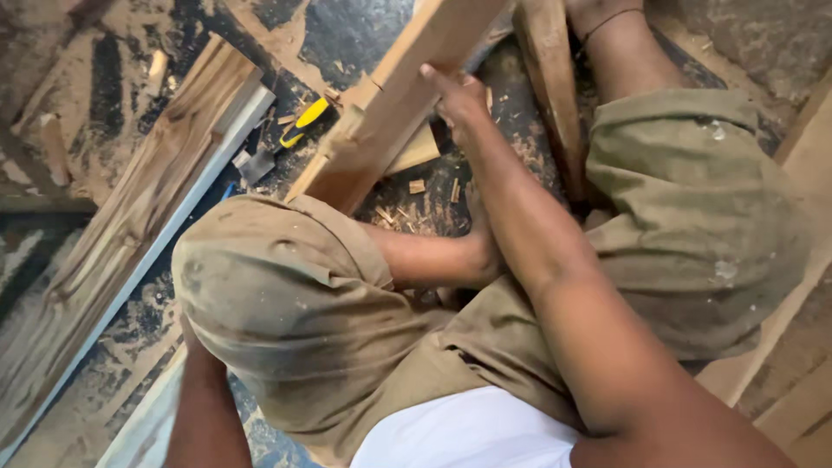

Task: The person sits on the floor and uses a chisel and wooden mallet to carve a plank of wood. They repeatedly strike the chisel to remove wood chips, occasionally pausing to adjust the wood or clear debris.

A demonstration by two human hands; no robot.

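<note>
Roughly at 12 o'clock, right hand [458,97] lies flat against the pale squared timber beam [407,95], fingers spread and pressing its side, not wrapped round it. Left hand mostly hidden behind the raised left knee; forearm visible at 7 o'clock, grip cannot be told

Beam runs diagonally from top centre down toward the knee, lower end resting between the legs. A notch is cut into its edge

Risks, as judged: open-palm contact gives little hold, so the beam could slide or twist on the loose sawdust. Bare leg and foot at 1 o'clock lie close to the wood, so pinching is possible. Yellow-handled chisel [286,139] lies loose at 11 o'clock, blade exposed, within reach of a shifting knee

Materials: beam smooth-planed, sharp corners, light grain. Rough streaked brown plank with a pale edge strip [130,217] at 9 o'clock, coarse and uneven. Dark floor [347,35] dusted with chips and shavings. Olive cloth shorts [693,208], dusty, soft
</note>
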